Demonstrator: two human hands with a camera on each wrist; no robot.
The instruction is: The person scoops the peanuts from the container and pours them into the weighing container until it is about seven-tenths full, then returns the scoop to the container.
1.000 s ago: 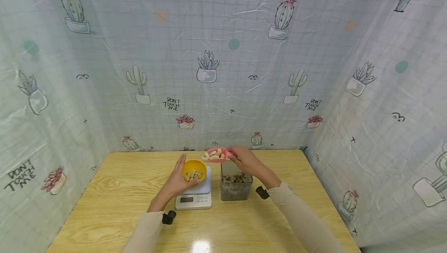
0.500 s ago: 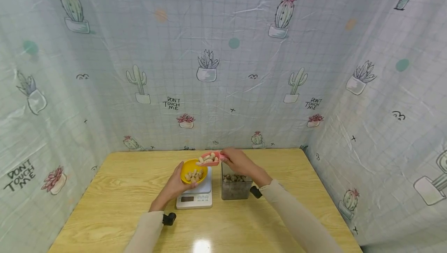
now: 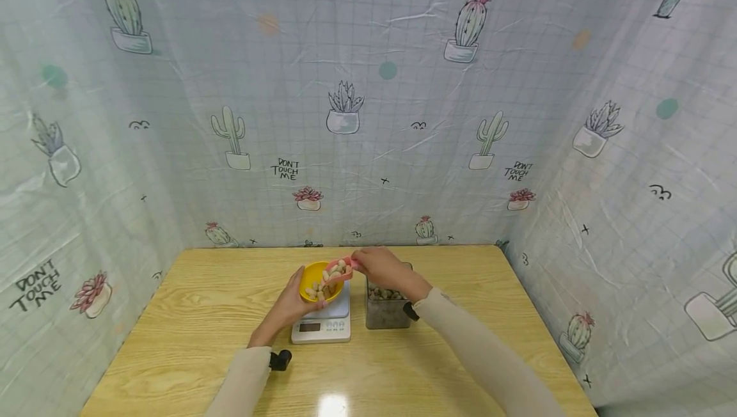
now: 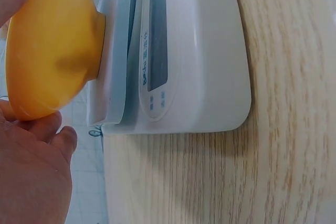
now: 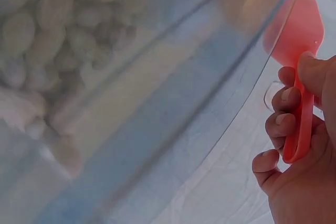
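Note:
A yellow bowl (image 3: 313, 271) with peanuts (image 3: 318, 291) in it sits at the scale's weighing plate. My left hand (image 3: 290, 298) holds the bowl by its side, thumb and fingers spread around it. In the left wrist view the foot of the bowl (image 4: 55, 45) meets the plate of the white scale (image 4: 202, 61). My right hand (image 3: 382, 268) grips the handle of a pink scoop (image 3: 348, 268), fingers curled round it in the right wrist view (image 5: 302, 124). Loaded with peanuts, the scoop tips its front edge down over the bowl's right side.
Right of the kitchen scale (image 3: 320, 332) stands a clear square container (image 3: 387, 316) with more peanuts, partly under my right forearm. The wooden table (image 3: 190, 314) ends at a cactus-print curtain (image 3: 368, 167) behind and at both sides.
My right hand has moved left and slightly down, bringing the scoop from above the container to over the bowl, where it now tilts. The left hand stays on the bowl.

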